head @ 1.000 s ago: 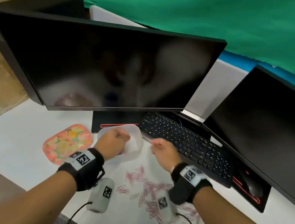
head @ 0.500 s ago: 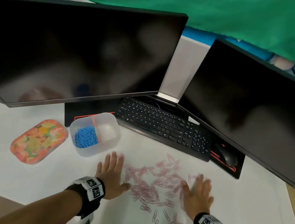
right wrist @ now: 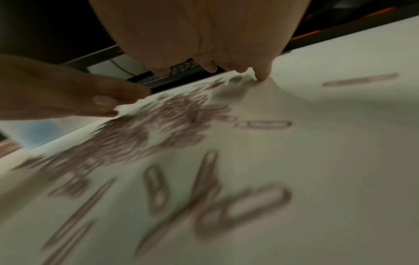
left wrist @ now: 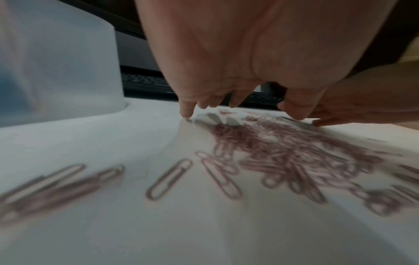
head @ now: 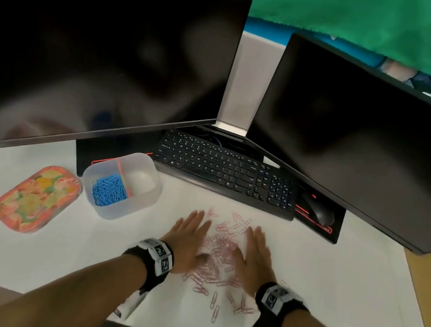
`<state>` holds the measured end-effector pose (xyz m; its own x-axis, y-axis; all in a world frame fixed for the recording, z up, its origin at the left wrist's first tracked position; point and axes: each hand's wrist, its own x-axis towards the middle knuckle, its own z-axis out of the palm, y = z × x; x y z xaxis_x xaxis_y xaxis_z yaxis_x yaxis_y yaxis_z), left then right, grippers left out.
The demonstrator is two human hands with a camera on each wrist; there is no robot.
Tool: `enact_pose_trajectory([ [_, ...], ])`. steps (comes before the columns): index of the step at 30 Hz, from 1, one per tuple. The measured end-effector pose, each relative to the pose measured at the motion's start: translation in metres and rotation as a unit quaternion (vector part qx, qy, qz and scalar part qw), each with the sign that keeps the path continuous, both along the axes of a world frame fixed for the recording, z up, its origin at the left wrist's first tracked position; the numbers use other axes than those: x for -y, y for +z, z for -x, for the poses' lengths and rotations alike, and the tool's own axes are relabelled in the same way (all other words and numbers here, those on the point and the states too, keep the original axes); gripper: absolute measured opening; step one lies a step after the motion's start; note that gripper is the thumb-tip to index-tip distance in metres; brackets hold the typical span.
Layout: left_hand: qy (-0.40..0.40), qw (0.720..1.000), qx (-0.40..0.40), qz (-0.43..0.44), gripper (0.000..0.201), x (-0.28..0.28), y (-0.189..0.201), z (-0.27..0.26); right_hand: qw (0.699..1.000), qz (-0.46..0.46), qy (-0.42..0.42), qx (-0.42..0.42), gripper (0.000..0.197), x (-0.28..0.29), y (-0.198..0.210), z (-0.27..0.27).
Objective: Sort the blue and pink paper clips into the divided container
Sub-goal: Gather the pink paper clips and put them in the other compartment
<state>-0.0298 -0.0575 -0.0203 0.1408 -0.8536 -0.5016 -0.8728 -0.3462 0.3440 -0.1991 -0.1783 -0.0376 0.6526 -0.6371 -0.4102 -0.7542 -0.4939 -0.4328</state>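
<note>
Pink paper clips (head: 220, 252) lie in a loose heap on the white desk, and they show blurred as pink paper clips (left wrist: 283, 152) and pink paper clips (right wrist: 145, 136) in the wrist views. My left hand (head: 187, 240) lies flat with straight fingers at the heap's left edge. My right hand (head: 257, 253) lies flat at its right edge. The translucent divided container (head: 142, 202) stands to the upper left. Blue paper clips (head: 108, 192) fill its left compartment; the right compartment looks empty.
A flower-patterned oval lid (head: 37, 197) lies left of the container. Behind it are a black keyboard (head: 224, 170), a mouse (head: 317, 212) on a mat, and two dark monitors (head: 98, 58). Several stray pink clips (head: 215, 310) lie near the desk's front edge.
A second ago both hands were raised by the container. They came down flat on the desk and have since slid inward, pushing the pink clips into a tighter heap.
</note>
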Motion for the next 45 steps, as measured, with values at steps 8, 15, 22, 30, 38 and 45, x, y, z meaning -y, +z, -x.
enact_pose_trajectory([
  [8, -0.001, 0.998, 0.026, -0.050, 0.090, 0.043, -0.006, -0.001, 0.995, -0.004, 0.070, -0.074, 0.069, 0.030, -0.006, -0.039],
  [15, -0.100, 0.995, 0.025, 0.005, 0.084, 0.030, -0.005, 0.001, 0.976, -0.005, 0.213, -0.051, 0.062, 0.012, -0.007, -0.032],
  [22, -0.164, 0.986, 0.019, 0.014, 0.077, -0.021, 0.011, -0.007, 0.963, -0.036, 0.267, -0.027, 0.067, -0.011, 0.008, 0.020],
  [30, 0.011, 0.994, 0.026, -0.104, 0.099, -0.105, 0.012, -0.034, 0.993, -0.019, -0.073, -0.090, 0.070, 0.005, 0.010, 0.099],
  [38, -0.101, 0.991, 0.036, -0.076, 0.104, -0.071, -0.006, 0.006, 0.996, 0.002, 0.037, -0.085, 0.073, -0.038, -0.007, 0.048],
  [45, -0.075, 0.997, -0.005, 0.011, 0.097, -0.052, 0.001, 0.007, 0.993, -0.077, 0.058, 0.069, 0.058, -0.036, 0.012, 0.035],
])
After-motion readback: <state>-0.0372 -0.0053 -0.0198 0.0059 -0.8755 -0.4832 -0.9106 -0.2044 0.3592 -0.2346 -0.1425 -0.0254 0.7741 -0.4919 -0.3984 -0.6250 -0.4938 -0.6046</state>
